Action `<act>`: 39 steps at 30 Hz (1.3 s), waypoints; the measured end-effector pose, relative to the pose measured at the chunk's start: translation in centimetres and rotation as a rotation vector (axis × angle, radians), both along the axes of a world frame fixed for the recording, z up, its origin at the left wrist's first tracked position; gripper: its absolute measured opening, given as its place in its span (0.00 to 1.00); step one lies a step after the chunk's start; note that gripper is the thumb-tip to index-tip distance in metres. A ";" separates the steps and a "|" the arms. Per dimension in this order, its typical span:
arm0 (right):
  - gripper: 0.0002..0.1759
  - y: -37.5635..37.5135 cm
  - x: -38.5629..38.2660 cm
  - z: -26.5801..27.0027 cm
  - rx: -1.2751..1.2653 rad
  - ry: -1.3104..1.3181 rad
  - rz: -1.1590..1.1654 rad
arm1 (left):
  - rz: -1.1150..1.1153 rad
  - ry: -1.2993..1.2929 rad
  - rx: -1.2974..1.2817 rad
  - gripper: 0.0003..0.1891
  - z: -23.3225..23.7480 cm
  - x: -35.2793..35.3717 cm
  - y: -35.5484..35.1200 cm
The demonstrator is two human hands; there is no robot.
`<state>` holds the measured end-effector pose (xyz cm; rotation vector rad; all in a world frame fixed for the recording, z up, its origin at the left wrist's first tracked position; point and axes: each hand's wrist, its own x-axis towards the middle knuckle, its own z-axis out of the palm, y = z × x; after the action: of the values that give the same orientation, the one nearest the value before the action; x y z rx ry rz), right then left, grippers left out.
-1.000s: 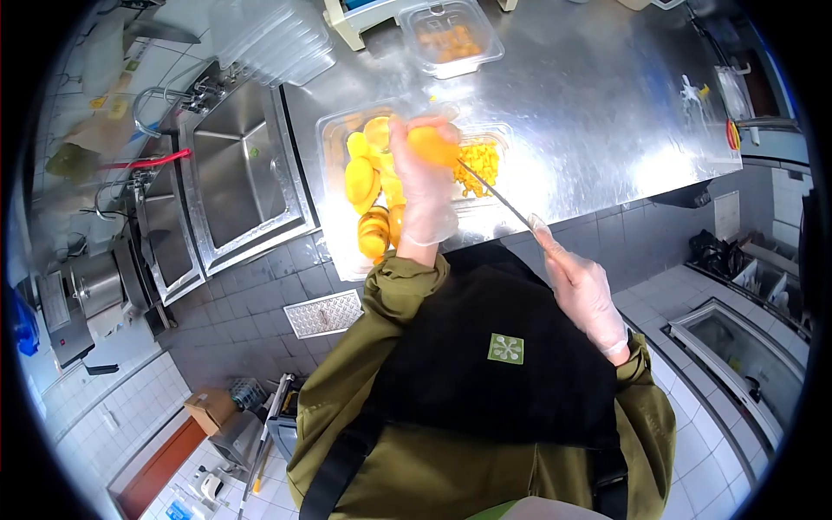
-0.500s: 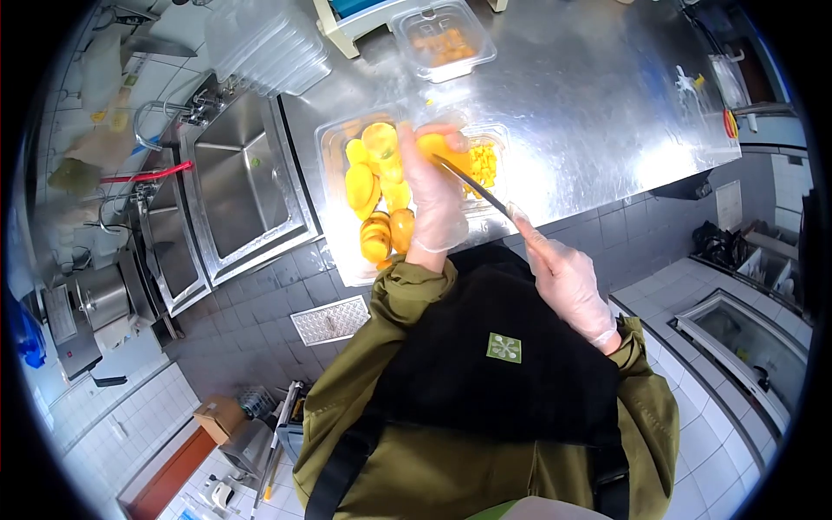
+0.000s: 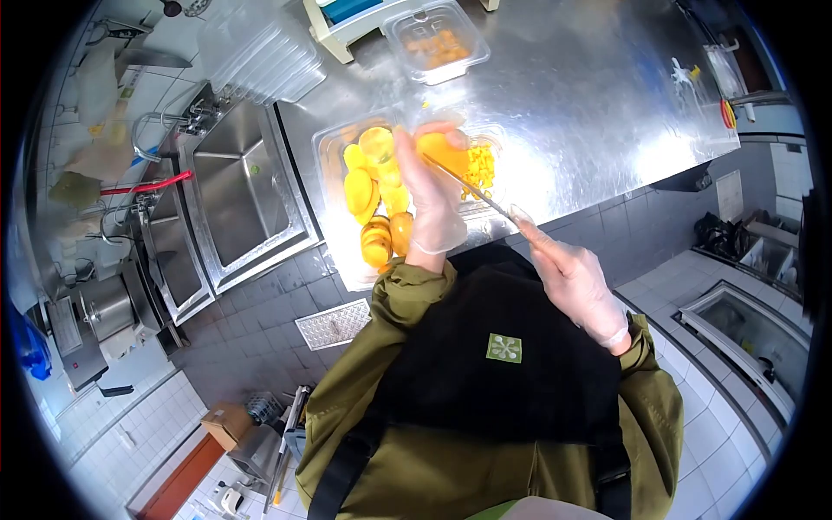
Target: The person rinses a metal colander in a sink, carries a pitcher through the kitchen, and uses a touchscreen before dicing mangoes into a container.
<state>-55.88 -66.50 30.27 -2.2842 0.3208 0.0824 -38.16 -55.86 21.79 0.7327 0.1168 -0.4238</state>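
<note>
My left hand [image 3: 431,195], in a clear glove, is wrapped round a piece of peeled mango [image 3: 440,151]. A knife [image 3: 478,192] is gripped in my gloved right hand [image 3: 572,279], its blade reaching up and left to the mango. Below and right of that fruit, a clear container [image 3: 496,139] holds small yellow mango cubes [image 3: 479,167]. To the left, under my left wrist, lies a larger clear tray [image 3: 327,154] with peeled mango halves [image 3: 360,191] and sliced pieces.
A lidded clear container [image 3: 438,43] with orange pieces stands at the back of the steel counter [image 3: 572,78]. Stacked clear containers [image 3: 260,52] are at the back left, beside a steel sink [image 3: 238,191]. The counter's front edge runs close to my apron [image 3: 485,312].
The knife has turned slightly against the mango, its blade now seen more edge-on. Both hands keep their grip. The whole view has shifted a little.
</note>
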 end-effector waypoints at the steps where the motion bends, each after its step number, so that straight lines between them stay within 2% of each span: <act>1: 0.26 0.0 0.2 0.0 0.005 0.019 0.001 | -0.009 0.003 -0.020 0.27 0.0 -0.1 -0.1; 4: 0.26 -0.2 0.0 -0.5 0.029 -0.012 0.001 | -0.034 0.006 -0.073 0.27 0.3 -0.2 -0.2; 7: 0.23 -0.5 0.0 0.3 0.096 0.146 -0.002 | -0.068 0.010 -0.105 0.27 0.2 0.2 -0.2; 10: 0.23 -0.5 -0.1 0.5 0.112 0.088 0.007 | -0.090 0.029 -0.124 0.27 0.4 0.3 -0.2; 13: 0.26 -0.3 -0.4 -0.5 0.047 -0.064 -0.009 | -0.106 0.006 -0.126 0.27 0.4 0.2 -0.3; 18: 0.27 0.0 -0.3 -0.1 -0.066 -0.023 0.009 | -0.058 0.045 -0.049 0.32 1.4 -0.2 -0.3; 24: 0.27 -0.7 -1.3 -0.4 -0.134 0.034 0.005 | -0.045 0.015 0.039 0.32 1.6 0.0 0.3; 27: 0.27 -1.0 -1.6 -0.1 -0.157 0.091 0.010 | -0.081 -0.020 -0.012 0.27 0.3 0.4 0.6; 28: 0.27 -1.1 -1.8 0.0 -0.168 0.121 0.014 | -0.075 0.019 -0.052 0.29 -0.3 0.6 0.6; 30: 0.27 -1.5 -2.1 -0.1 -0.116 0.088 0.011 | -0.066 0.093 -0.133 0.31 -0.7 1.0 0.6; 34: 0.27 -1.4 -1.7 0.7 0.033 0.053 -0.005 | -0.066 0.087 -0.068 0.32 0.2 0.6 0.6; 39: 0.27 -0.9 -0.7 0.2 0.026 -0.039 -0.001 | -0.101 0.060 -0.089 0.28 0.4 0.1 0.1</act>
<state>-56.57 -67.38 30.48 -2.2573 0.2982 0.0410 -38.11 -55.75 22.19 0.6397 0.1169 -0.5444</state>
